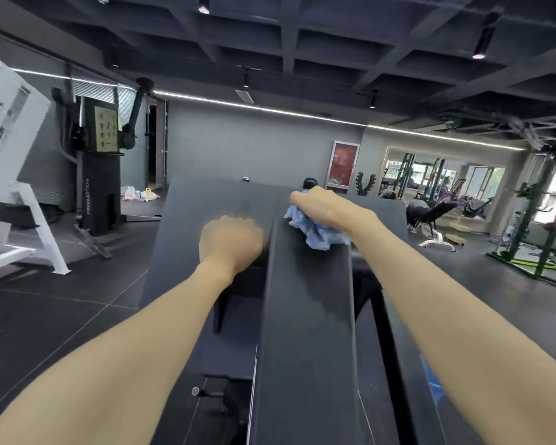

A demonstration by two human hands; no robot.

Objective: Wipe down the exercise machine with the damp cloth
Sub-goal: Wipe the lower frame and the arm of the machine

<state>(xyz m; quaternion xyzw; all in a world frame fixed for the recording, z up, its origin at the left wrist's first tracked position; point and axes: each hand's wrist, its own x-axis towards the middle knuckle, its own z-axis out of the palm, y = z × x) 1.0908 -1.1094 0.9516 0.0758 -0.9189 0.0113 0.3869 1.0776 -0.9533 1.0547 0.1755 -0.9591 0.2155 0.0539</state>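
- The cloth (315, 231) was blue, crumpled and soft, bunched on the machine's (305, 316) long, flat, matte black top.
- The right hand (325, 205) gripped it from above.
- The left hand (230, 240), blurred, was curled in a fist beside the top's left edge; whether it held anything was unclear.

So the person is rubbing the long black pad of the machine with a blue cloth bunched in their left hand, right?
Not quite: the blue cloth is bunched in the right hand, not the left. The head view shows it pressed on the long black pad of the machine. The left hand holds no cloth; it is curled beside the pad.
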